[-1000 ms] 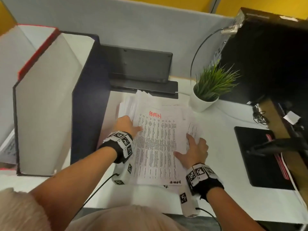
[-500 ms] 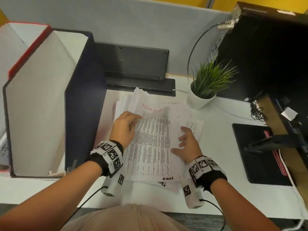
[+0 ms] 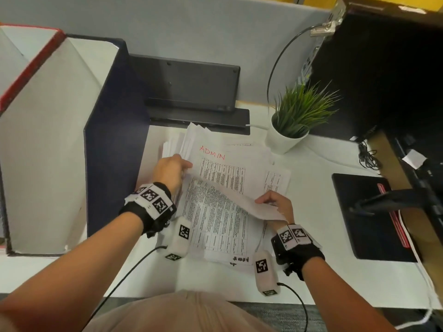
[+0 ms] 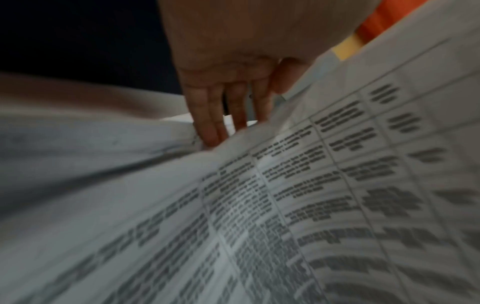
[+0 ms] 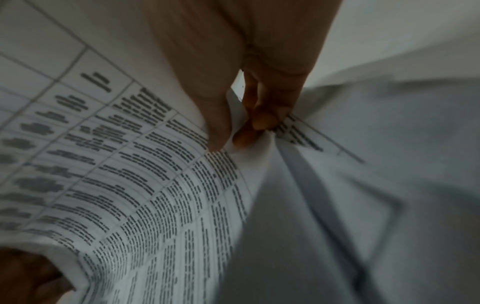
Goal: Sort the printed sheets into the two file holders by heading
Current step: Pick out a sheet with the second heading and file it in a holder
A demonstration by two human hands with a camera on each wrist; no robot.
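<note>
A top sheet [image 3: 230, 200] is held lifted at a slant over the pile [image 3: 223, 226] in the middle of the desk [image 3: 318, 271]. Its right edge is pinched by the right hand [image 3: 279, 207], thumb on top and fingers [image 5: 262, 121] curled beneath, as the right wrist view shows clearly. At the left edge the left hand [image 3: 167, 172] is seen with fingers [image 4: 210, 115] nearly straight and close together, tips tucked under the paper; whether the thumb clamps the sheet cannot be told. Beneath, a page headed ADMIN [image 3: 212, 152] in red is exposed on the pile. Two holders are stood at the left: the blue holder [image 3: 115, 149] just beside the pile, the red holder [image 3: 31, 65] beyond it. A plant [image 3: 294, 121] is set near the pile's far right corner, and a black pad [image 3: 369, 216] lies well apart on the right.
</note>
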